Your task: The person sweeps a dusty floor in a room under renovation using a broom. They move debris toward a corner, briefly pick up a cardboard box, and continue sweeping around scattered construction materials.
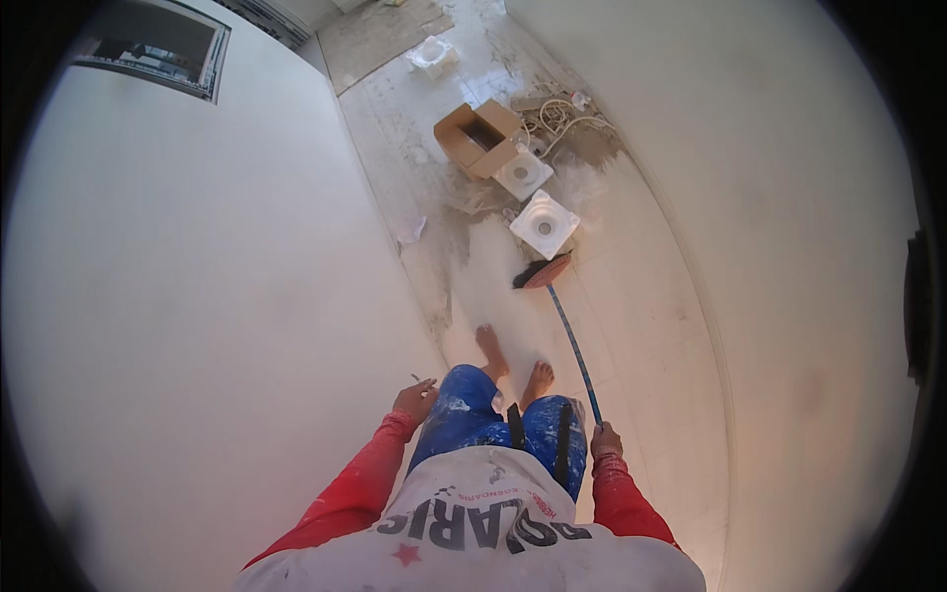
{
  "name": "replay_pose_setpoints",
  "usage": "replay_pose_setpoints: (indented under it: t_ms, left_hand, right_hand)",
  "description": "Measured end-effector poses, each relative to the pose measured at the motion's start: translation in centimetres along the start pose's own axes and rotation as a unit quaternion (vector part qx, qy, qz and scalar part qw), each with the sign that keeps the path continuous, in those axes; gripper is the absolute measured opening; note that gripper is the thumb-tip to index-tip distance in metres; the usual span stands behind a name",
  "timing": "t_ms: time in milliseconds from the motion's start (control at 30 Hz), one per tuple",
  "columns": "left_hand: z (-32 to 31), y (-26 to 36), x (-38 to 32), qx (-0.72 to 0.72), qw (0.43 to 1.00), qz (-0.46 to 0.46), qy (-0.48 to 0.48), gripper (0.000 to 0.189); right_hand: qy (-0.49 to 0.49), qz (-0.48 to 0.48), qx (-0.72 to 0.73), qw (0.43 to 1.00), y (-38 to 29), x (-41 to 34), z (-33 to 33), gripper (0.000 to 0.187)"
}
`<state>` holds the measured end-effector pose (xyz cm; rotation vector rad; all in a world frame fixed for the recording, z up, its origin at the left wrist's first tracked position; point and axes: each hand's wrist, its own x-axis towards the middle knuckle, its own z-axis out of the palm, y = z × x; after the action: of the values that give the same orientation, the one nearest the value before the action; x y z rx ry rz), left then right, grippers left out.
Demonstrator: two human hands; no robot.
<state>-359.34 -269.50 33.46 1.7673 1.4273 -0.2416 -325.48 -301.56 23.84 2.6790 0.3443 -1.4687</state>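
My right hand (607, 439) grips the blue broom handle (574, 344) near its upper end. That handle runs forward to a broom head (546, 271) with a reddish cap and dark bristles, resting on the floor. Just beyond the bristles lies a white foam packing block (551, 203) with a round hollow. My left hand (416, 400) hangs beside my left thigh, close to the white wall. A small thin thing shows by its fingertips, too small to name, and whether the fingers hold it is unclear.
Past the near block are a second foam block (522, 175), an open cardboard box (473, 140) and a tangled pale cable (566, 122) among debris. Another foam piece (432, 55) lies farther off. White walls flank the dusty tiled floor (629, 296). A plastic scrap (412, 230) lies left.
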Motion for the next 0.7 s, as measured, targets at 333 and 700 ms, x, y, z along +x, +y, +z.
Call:
replay_pose_setpoints:
  t_ms: [333,700]
  left_hand:
    - [-10.7,4.5,11.3,-0.014,0.999,-0.042,0.008,0.045]
    - [-21.4,-4.1,29.6,-0.144,0.981,-0.095,0.089,0.041]
  right_hand:
    - [-0.004,-0.063,0.135,0.989,-36.3,8.6,-7.2,0.038]
    - [-0.025,-0.084,0.257,0.962,-78.4,28.2,-30.4,0.029]
